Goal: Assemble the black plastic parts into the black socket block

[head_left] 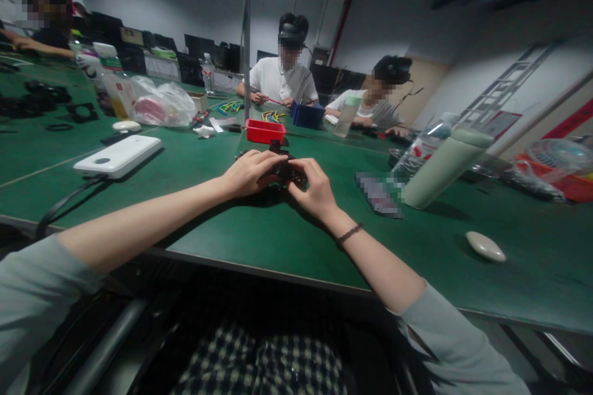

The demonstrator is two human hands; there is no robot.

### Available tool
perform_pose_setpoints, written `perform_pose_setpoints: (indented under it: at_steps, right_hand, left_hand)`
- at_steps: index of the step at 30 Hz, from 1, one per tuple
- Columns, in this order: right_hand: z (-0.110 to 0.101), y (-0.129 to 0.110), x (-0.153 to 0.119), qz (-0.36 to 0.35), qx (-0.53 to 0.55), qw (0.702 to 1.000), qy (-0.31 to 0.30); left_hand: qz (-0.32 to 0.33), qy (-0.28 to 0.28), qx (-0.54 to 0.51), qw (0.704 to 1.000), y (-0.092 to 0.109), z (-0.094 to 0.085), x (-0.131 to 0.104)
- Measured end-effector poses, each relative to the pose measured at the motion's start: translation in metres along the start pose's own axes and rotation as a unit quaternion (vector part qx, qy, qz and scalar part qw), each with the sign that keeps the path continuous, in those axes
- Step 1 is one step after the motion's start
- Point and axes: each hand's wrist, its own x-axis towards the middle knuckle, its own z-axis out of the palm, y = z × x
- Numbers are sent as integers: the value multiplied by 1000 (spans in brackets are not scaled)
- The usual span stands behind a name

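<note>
Both hands meet over a small black part [277,148], dark and angular, whose exact kind I cannot make out. My left hand [252,171] wraps its far and left side, fingers curled over the top. From the right, my right hand [313,184] grips it with thumb and fingers bent around it. More black pieces show between and beneath the fingers, but the hands hide most of them. Just beyond the hands stands a red bin [265,131] on the green table [222,228].
A white power bank [118,156] with a cable lies left. On the right are a phone [378,194], a leaning green flask [447,166], a clear bottle [424,145] and a pale oval object [485,246]. Bags and bottles stand back left. Co-workers sit across the table.
</note>
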Motion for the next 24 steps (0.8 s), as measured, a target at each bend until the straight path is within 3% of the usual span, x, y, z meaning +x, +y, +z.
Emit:
perform_pose_setpoints:
  at_steps: [15, 24]
  right_hand:
    - [1, 1, 0, -9, 5, 1000, -5]
    - [1, -1, 1, -28, 2, 1000, 3]
  left_hand:
    - [-3, -4, -3, 1000, -2, 0, -1]
    - [16, 24, 2, 1000, 0, -2, 1]
